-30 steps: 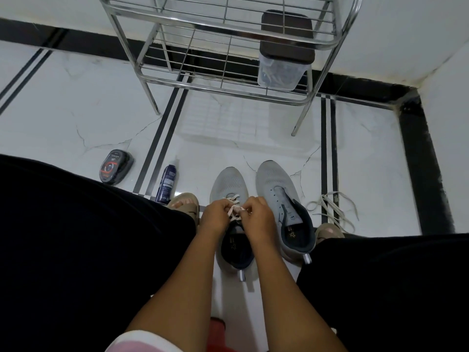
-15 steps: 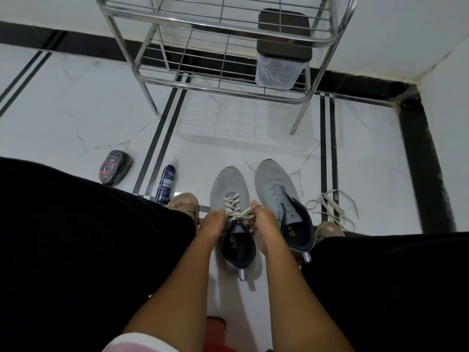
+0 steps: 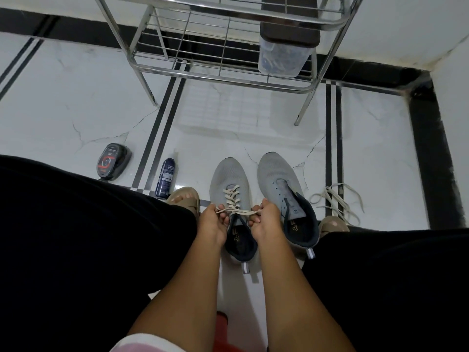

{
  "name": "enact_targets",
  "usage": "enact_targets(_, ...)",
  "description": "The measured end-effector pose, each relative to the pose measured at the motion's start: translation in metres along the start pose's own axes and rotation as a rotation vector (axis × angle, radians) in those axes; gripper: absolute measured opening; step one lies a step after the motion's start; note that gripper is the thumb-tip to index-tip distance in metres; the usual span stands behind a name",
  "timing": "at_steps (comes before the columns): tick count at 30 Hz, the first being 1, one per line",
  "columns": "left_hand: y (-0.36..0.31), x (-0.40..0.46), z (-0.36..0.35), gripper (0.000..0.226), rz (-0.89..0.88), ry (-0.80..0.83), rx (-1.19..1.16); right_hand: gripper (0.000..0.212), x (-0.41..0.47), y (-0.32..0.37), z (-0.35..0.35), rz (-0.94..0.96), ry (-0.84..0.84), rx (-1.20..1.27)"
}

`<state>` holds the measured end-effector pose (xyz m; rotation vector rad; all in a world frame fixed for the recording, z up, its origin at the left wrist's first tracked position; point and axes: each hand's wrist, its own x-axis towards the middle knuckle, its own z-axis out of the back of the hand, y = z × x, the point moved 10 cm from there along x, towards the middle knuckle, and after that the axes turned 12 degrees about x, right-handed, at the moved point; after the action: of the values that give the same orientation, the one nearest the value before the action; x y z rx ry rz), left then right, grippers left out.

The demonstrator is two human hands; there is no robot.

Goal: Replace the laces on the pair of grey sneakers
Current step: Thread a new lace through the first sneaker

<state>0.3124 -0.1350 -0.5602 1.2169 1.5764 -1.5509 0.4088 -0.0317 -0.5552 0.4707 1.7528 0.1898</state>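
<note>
Two grey sneakers with dark navy collars stand side by side on the white floor between my knees. The left sneaker (image 3: pixel 228 176) carries a cream lace (image 3: pixel 232 196) criss-crossed through its eyelets. My left hand (image 3: pixel 213 223) pinches one end of that lace and my right hand (image 3: pixel 265 221) pinches the other, and the lace runs taut between them across the tongue. The right sneaker (image 3: pixel 279 179) has bare eyelets and no lace. A loose cream lace (image 3: pixel 337 201) lies in a tangle on the floor to its right.
A steel wire rack (image 3: pixel 223 72) stands ahead, holding a clear tub with a dark lid (image 3: pixel 286 52). A black shoe-polish sponge (image 3: pixel 113 161) and a blue spray bottle (image 3: pixel 166 177) lie on the floor at left. My sandalled feet (image 3: pixel 185 199) flank the sneakers. Walls close the right corner.
My hands have moved apart and back toward me from over the eyelets, drawing the lace ends outward until the lace pulls taut across the left sneaker.
</note>
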Motion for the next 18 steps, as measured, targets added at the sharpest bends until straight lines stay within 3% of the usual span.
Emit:
enact_targets(12,0.002,0.004,0.006,0.032,-0.019,-0.038,-0.075,0.037,-0.005,-0.010,0.012,-0.048,-0.039,0.177)
enact_targets(14,-0.005,0.003,0.006,0.032,-0.048,-0.005,0.023,0.037,-0.006,0.003,0.011,0.042,-0.020,-0.009)
enact_targets(18,-0.024,0.002,0.011,0.034,-0.222,-0.056,0.324,0.036,-0.002,0.024,0.005,0.244,0.007,-0.762)
